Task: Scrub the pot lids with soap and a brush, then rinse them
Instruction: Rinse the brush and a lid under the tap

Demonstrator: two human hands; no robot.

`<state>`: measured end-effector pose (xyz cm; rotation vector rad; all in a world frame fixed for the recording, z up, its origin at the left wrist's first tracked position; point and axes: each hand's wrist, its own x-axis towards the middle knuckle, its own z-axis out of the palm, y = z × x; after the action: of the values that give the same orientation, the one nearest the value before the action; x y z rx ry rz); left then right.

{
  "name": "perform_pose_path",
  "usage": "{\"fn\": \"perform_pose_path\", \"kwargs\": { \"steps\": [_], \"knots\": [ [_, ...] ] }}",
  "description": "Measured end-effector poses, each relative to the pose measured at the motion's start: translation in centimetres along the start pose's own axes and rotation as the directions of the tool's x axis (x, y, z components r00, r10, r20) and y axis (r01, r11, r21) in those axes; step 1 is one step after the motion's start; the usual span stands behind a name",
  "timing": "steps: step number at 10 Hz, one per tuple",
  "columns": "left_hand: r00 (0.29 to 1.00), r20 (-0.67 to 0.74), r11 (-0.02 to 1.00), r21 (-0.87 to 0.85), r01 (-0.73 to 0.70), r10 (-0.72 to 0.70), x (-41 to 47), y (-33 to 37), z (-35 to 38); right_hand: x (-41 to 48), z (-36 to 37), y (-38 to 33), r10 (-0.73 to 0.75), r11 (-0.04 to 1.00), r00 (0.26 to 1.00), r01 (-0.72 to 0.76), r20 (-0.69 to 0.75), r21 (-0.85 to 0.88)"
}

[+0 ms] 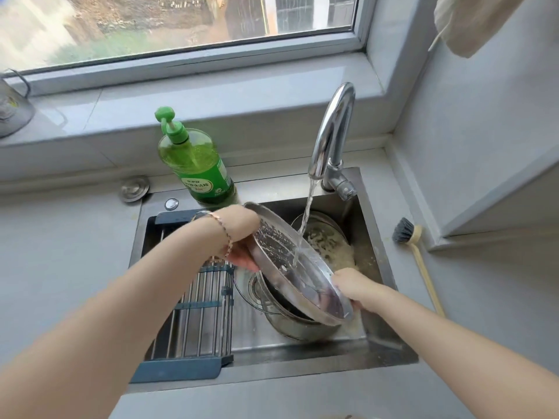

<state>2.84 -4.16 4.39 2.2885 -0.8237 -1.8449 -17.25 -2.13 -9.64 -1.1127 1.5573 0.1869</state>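
Over the stainless-steel sink (302, 368), one round stainless-steel pot lid (272, 246) is held tilted, its inner face up, under the single stream from the one chrome tap (332, 131) at the sink's back edge. Both hands hold it: the left hand (242, 246) grips the upper rim with its fingers hidden behind, and the right hand (355, 287) curls round the lower rim. A second lid, sudsy (328, 238), leans at the sink's back wall. How many steel and glass pieces lie beneath the held lid cannot be told. One blue-framed wire rack (193, 313) spans the sink's left side. One green pump soap bottle (196, 167) stands on the sink's back edge, and one wooden-handled dark-bristled brush (419, 258) lies on the counter right of the sink.
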Motion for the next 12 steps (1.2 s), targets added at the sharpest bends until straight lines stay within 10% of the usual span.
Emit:
{"fn": "perform_pose_path", "kwargs": {
  "steps": [2,4,6,7,9,12],
  "knots": [
    [0.997,-0.023,0.997,-0.033,0.075,-0.075,2.6,-6.8,2.0,-0.3,-6.2,0.3,-0.139,0.979,0.969,0.103,-0.207,-0.175],
    [0.994,0.008,0.989,-0.098,0.109,-0.109,6.7,-10.2,5.6,-2.8,-9.2,-3.9,-0.523,0.783,0.735,0.216,-0.431,-0.583],
    [0.957,-0.256,0.971,-0.156,-0.182,0.138,6.5,-10.3,3.9,-1.6,-8.6,-3.3,-0.621,0.784,0.594,0.462,-0.511,-0.415],
    [0.782,-0.475,0.914,0.253,-0.318,0.403,4.1,-9.9,1.6,0.7,-6.5,-1.6,-0.467,0.86,0.696,0.501,-0.546,-0.097],
    [0.538,-0.511,0.736,0.553,-0.391,0.67,-0.3,-6.4,0.0,1.7,0.0,0.1,-0.2,0.929,0.908,0.295,-0.369,0.223],
    [0.814,-0.456,0.917,0.331,-0.222,0.361,3.9,-8.6,0.1,0.6,-3.8,0.6,-0.162,0.985,0.953,0.139,-0.256,-0.106]
  ]
}}
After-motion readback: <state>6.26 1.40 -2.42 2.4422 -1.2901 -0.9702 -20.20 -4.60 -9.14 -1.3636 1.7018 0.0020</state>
